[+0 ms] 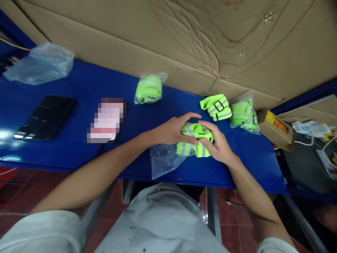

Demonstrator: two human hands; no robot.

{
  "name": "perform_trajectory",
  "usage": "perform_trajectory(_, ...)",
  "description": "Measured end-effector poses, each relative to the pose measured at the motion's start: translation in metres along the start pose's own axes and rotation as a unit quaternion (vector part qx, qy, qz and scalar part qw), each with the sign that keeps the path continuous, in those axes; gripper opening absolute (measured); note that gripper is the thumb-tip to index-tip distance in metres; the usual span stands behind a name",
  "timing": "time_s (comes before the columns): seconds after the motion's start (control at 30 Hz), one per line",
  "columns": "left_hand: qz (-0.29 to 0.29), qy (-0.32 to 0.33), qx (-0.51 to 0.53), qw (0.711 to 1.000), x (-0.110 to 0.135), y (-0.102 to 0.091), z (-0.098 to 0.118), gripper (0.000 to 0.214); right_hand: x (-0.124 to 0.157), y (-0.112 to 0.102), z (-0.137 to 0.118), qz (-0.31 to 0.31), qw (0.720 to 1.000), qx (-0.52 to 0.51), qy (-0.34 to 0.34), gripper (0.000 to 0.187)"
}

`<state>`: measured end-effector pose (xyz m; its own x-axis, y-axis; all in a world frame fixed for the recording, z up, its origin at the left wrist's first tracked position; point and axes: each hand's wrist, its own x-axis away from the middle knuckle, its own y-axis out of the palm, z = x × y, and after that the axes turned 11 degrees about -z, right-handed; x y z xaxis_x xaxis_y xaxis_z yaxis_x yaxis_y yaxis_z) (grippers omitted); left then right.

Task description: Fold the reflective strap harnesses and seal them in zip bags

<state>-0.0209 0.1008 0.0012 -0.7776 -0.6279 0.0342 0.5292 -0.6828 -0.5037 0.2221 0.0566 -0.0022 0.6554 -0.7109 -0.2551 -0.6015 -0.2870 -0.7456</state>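
Between my two hands lies a folded neon-yellow reflective strap (202,150) with silver stripes, low over the blue table. My left hand (175,130) curls round its left side, where a clear plastic bag (165,158) spreads out beneath. Part of the strap seems to be inside that bag. My right hand (217,142) grips the right side with thumb and fingers. Just beyond my hands sits another bundled strap (221,107) with a black buckle, unbagged. Bagged straps stand at the back: one bag (149,89) to the left, others (242,114) to the right.
On the left of the blue table (86,79) are a dark phone-like device (46,117), a phone (106,121) with a blurred screen and a crumpled plastic bag (42,63). A small cardboard box (273,128) stands at the right end. Cardboard (158,45) walls the back.
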Motion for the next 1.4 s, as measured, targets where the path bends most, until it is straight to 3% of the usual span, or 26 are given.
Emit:
perform_trajectory(0.1, 0.019, 0.009, 0.003, 1.000, 0.001, 0.004, 0.004, 0.096, -0.002, 0.002, -0.004, 0.020, 1.000, -0.012, -0.011, 0.023)
perform_trajectory(0.2, 0.026, 0.012, -0.003, 1.000, -0.002, 0.010, 0.004, 0.096, -0.004, 0.005, -0.003, 0.023, 0.999, -0.027, -0.016, 0.015)
perform_trajectory(0.37, -0.023, 0.010, 0.027, 0.999, -0.006, 0.018, 0.001, 0.095, -0.005, 0.007, 0.001, -0.062, 0.996, -0.062, -0.032, 0.019)
perform_trajectory(0.47, -0.036, 0.009, 0.074, 0.997, -0.003, 0.010, -0.001, 0.105, -0.005, 0.005, 0.001, -0.040, 0.995, -0.088, 0.013, 0.026)
perform_trajectory(0.53, -0.088, -0.003, 0.109, 0.990, 0.001, 0.001, -0.003, 0.110, -0.004, 0.003, 0.000, -0.018, 0.994, -0.100, 0.030, 0.030)
perform_trajectory(0.63, -0.151, -0.049, 0.130, 0.979, 0.004, -0.007, -0.008, 0.109, -0.005, 0.000, 0.002, -0.018, 0.994, -0.112, 0.004, 0.022)
perform_trajectory(0.8, -0.169, -0.003, 0.113, 0.979, 0.000, 0.001, -0.010, 0.096, -0.008, 0.003, 0.004, -0.113, 0.984, -0.135, -0.030, 0.019)
perform_trajectory(1.0, -0.152, -0.006, 0.092, 0.984, -0.004, 0.017, -0.008, 0.098, -0.007, 0.015, -0.005, -0.159, 0.986, -0.046, -0.015, 0.022)
perform_trajectory(1.1, -0.149, 0.006, 0.106, 0.983, -0.004, 0.020, -0.009, 0.089, -0.005, 0.022, -0.007, -0.136, 0.989, -0.062, 0.013, 0.012)
perform_trajectory(1.17, -0.128, 0.009, 0.114, 0.985, -0.005, 0.019, -0.010, 0.084, -0.005, 0.025, -0.005, -0.068, 0.989, -0.111, 0.067, 0.024)
perform_trajectory(1.23, -0.091, -0.017, 0.114, 0.989, -0.004, 0.015, -0.010, 0.092, -0.005, 0.023, -0.003, 0.006, 0.984, -0.141, 0.108, 0.030)
perform_trajectory(1.3, -0.080, -0.045, 0.107, 0.990, -0.004, 0.009, -0.009, 0.106, -0.006, 0.020, -0.003, 0.026, 0.984, -0.150, 0.093, 0.022)
perform_trajectory(1.4, -0.113, -0.036, 0.083, 0.989, -0.001, 0.001, -0.006, 0.114, -0.008, 0.013, -0.005, -0.015, 0.985, -0.169, 0.022, 0.010)
